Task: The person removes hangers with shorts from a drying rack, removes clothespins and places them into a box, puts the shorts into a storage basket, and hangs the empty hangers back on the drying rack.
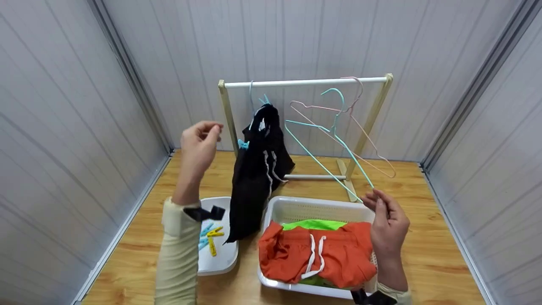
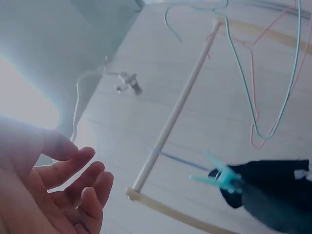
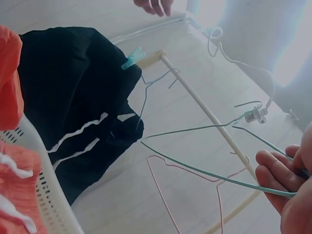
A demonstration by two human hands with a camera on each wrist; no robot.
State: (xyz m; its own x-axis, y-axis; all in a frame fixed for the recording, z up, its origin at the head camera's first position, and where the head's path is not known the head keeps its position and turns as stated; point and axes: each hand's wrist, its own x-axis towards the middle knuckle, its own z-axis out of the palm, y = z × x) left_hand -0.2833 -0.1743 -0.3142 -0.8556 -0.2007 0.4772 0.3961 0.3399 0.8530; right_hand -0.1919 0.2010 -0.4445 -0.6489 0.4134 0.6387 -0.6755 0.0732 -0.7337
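My right hand [image 1: 389, 220] pinches one lower corner of a turquoise wire hanger [image 1: 311, 153], whose hook points up in front of the rack. Raised to the left of the rack, my left hand [image 1: 199, 142] has loosely bent fingers [image 2: 73, 165] and nothing in it. Black drawstring shorts [image 1: 254, 182] hang from a blue hanger [image 3: 146, 92] at the rack's left end. Turquoise clothespins [image 1: 243, 144] grip their waistband. A pink hanger [image 1: 372, 144] hangs on the rail behind the turquoise one.
The drying rack [image 1: 296, 83] stands near the back wall. Before it, a white basket [image 1: 313, 203] holds orange shorts [image 1: 338, 254] over bright green cloth [image 1: 315, 224]. Left of that, a white tray [image 1: 220, 264] contains yellow and blue clothespins [image 1: 212, 245]. Side walls flank the wooden surface [image 1: 440, 245].
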